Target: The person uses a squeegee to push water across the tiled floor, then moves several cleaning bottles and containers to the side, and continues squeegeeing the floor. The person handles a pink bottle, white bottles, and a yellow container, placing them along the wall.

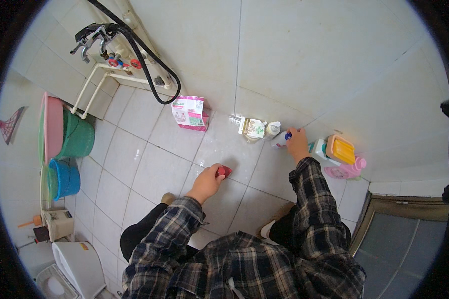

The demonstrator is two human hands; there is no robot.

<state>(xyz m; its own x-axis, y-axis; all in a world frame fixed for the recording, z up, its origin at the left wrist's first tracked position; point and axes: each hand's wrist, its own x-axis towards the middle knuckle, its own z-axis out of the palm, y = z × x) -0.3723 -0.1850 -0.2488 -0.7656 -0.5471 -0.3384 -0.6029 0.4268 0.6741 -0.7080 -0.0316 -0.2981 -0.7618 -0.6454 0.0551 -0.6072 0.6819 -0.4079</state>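
Observation:
My left hand [208,182] is closed around the red cap end of a small red bottle [225,171], held over the tiled floor. My right hand [298,144] has its fingers on the blue cap of a white bottle [279,140] by the wall. Just left of that bottle are a pump bottle [272,129] and a container with a white and gold label [253,128]. To the right of my right hand are a white and green bottle [317,148], an orange holder with a yellow bar [343,150] and a pink bottle [345,168].
A pink and white packet [190,113] stands against the wall under a looped black hose [149,82]. Green [78,134] and blue [68,178] buckets and a pink basin [53,127] are at the left. A door [400,239] is at the lower right.

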